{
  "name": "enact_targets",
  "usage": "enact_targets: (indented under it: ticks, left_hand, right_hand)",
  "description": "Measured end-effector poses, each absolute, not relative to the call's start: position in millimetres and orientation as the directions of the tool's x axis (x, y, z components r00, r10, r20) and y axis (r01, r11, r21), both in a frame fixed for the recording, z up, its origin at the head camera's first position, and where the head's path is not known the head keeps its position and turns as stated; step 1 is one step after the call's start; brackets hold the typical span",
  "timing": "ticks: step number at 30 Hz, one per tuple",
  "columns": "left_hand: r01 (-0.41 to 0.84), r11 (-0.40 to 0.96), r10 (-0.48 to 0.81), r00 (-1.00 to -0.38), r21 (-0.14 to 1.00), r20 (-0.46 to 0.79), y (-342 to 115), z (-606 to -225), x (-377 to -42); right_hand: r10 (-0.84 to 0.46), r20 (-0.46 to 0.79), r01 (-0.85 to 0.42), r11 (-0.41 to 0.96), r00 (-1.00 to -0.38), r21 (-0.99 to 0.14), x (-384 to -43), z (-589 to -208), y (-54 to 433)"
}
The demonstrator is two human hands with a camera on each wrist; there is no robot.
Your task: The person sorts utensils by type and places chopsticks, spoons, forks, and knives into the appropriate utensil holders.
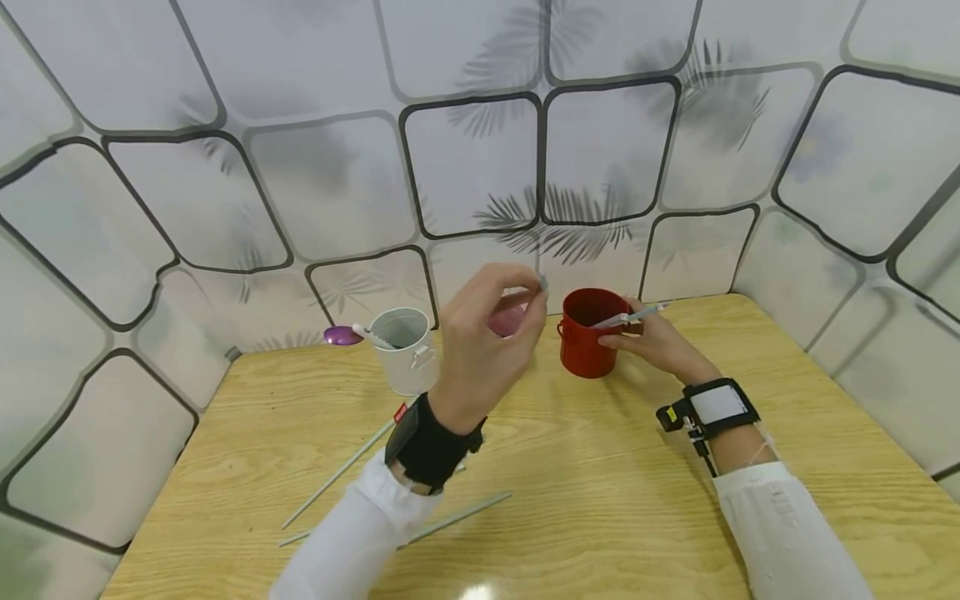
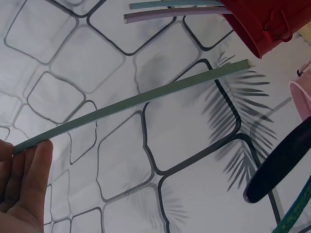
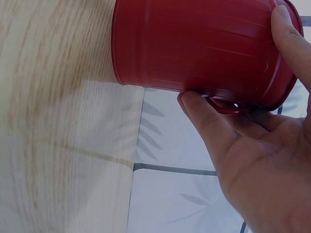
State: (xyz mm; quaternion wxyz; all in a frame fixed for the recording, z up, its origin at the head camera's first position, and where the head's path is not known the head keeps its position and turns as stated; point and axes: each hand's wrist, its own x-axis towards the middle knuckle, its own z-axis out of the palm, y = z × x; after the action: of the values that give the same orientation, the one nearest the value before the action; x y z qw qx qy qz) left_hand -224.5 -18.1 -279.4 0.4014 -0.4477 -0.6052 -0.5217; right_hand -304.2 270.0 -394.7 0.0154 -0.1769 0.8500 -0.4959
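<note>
While right hand (image 1: 656,340) holds red bucket (image 1: 588,352), left hand (image 1: 487,342) pinches green stick (image 2: 146,100) midair by one end, long axis slanting up-right in left-wrist view; red tag (image 1: 401,412) illegible, too small.

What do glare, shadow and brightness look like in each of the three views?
Head view: a small white glare patch on the table at the bottom edge; left wrist view: dim, with the left hand and green stick in muted tones; right wrist view: soft shadow on the table beside the red bucket.
</note>
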Motion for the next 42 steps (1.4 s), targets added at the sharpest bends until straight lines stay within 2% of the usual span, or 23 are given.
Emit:
enact_targets:
  ticks: [8,15,27,35,42]
  left_hand:
    - [0.96,0.001,0.096,-0.279,0.281,0.955,1,-285,-240]
    - [0.947,-0.035,0.214,-0.304,0.319,0.928,18,-302,-252]
    - [0.946,0.089,0.363,-0.321,0.311,0.875,36,-323,-264]
    - [0.933,0.175,0.431,-0.359,0.314,0.828,41,-334,-268]
    - [0.929,0.179,0.465,-0.371,0.324,0.804,50,-341,-270]
  right_hand:
    - [-0.315,0.155,-0.287,0.433,-0.936,-0.854,-307,-399,272]
    - [-0.332,0.167,-0.307,0.43,-0.928,-0.849,-310,-402,274]
    - [-0.361,0.241,-0.388,0.42,-0.901,-0.821,-308,-401,273]
    - [-0.35,0.186,-0.332,0.422,-0.918,-0.843,-306,-400,272]
    - [-0.334,0.178,-0.322,0.447,-0.925,-0.835,-306,-397,272]
